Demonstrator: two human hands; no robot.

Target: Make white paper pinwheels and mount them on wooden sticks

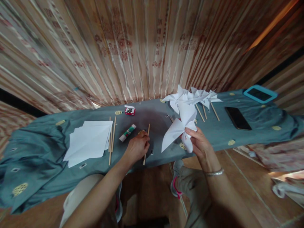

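Observation:
My right hand (pixel 200 141) pinches a white paper pinwheel (pixel 181 122) at its middle, holding it above the cloth. My left hand (pixel 139 146) has its fingers closed round a thin wooden stick (pixel 146 148) near the front edge of the table. Just left of that hand lies a glue stick (pixel 127 133) with a green and white label. Behind it stands a small open red box (pixel 129 110) with tiny dark metal pieces inside. Several finished pinwheels (pixel 179 98) on sticks rest at the back, partly hidden behind the one I hold.
A stack of white paper sheets (pixel 89 141) lies on the left, with several loose wooden sticks (pixel 112 136) along its right side. A black phone (pixel 237 118) and a blue-framed tablet (pixel 260 93) lie on the right. A green cloth (pixel 218 139) covers the narrow table; a curtain (pixel 142 47) hangs behind.

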